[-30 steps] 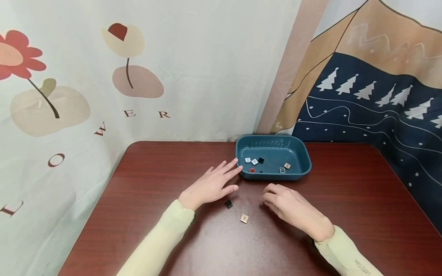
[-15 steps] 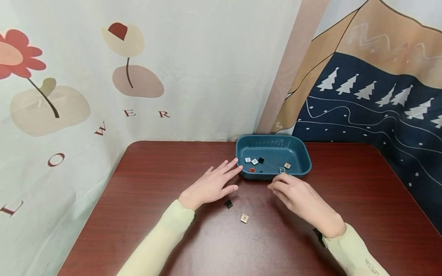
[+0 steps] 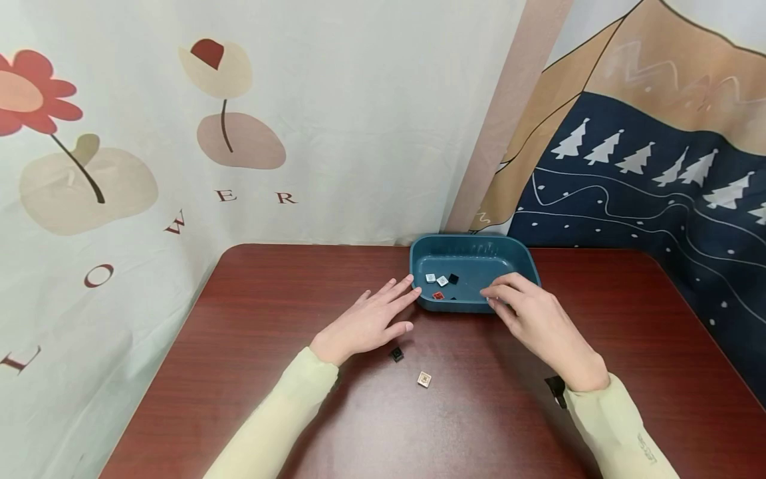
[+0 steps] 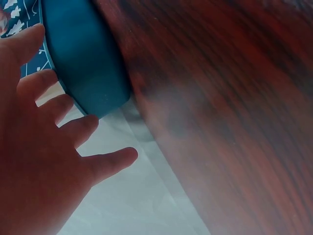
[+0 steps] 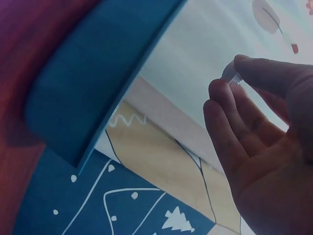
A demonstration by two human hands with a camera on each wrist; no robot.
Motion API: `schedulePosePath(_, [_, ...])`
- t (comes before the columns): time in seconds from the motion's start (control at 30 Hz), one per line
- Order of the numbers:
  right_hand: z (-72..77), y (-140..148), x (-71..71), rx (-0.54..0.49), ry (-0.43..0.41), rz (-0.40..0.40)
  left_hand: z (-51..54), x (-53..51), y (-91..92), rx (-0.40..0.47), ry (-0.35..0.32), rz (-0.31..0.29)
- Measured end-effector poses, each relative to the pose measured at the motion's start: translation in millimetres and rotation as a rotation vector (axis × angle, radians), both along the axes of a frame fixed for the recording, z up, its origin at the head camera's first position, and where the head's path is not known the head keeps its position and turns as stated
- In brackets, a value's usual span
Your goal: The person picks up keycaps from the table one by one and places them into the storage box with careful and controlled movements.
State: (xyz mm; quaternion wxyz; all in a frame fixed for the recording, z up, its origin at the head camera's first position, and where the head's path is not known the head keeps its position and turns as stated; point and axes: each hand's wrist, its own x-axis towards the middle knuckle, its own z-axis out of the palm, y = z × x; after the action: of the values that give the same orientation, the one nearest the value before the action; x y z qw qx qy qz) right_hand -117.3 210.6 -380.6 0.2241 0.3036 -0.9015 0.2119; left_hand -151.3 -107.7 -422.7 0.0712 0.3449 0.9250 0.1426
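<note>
My left hand [image 3: 368,322] lies with fingers spread and straight, its fingertips at the left end of the blue-green plastic tray [image 3: 457,307]. Over the tray's front right part, my right hand [image 3: 541,326] pinches a small whitish keycap-like piece [image 5: 231,72] between thumb and fingertips; the right wrist view shows clear prongs on it. Inside the tray lie a white piece [image 3: 431,278], another white piece [image 3: 442,281], a black piece [image 3: 453,279] and a red piece [image 3: 439,295]. The tray's right inside is partly hidden by the hand. Near my left thumb are a black square piece [image 3: 397,354] and a beige one [image 3: 423,379].
The reddish-brown wooden table [image 3: 269,299] carries the tray at its back edge. Behind it hangs a pale curtain [image 3: 359,133] with flower prints, and a navy and tan one [image 3: 628,193] with tree prints to the right.
My right hand has moved from in front of the tray, forward and right, over its front wall. The left hand and the pieces on the table stay where they were.
</note>
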Motion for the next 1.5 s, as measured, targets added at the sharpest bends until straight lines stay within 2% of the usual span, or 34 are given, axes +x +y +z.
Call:
schedulePosePath(0.37, [9.8,-6.9,-20.8,-0.078,-0.035,-0.037,-1.0,0.1,0.4,0.01,-0.002,-0.005])
schedulePosePath(0.6, [9.2,-10.2,-28.4,-0.102,-0.042,-0.06,-0.1,1.2,-0.6,0.016,-0.004,-0.011])
schedulePosePath(0.9, [2.1,-15.8,-41.4,-0.122,-0.058,-0.141,0.5,1.3,0.4,0.017,-0.004,-0.01])
schedulePosePath(1.1, [-7.8,-16.2,-52.8,-0.114,-0.128,-0.173,2.2,1.2,0.4,0.013,0.001,-0.014])
schedulePosePath(1.5, [-23.3,-17.7,-71.6,-0.031,-0.349,-0.24,1.1,1.3,0.4,0.007,-0.004,-0.004])
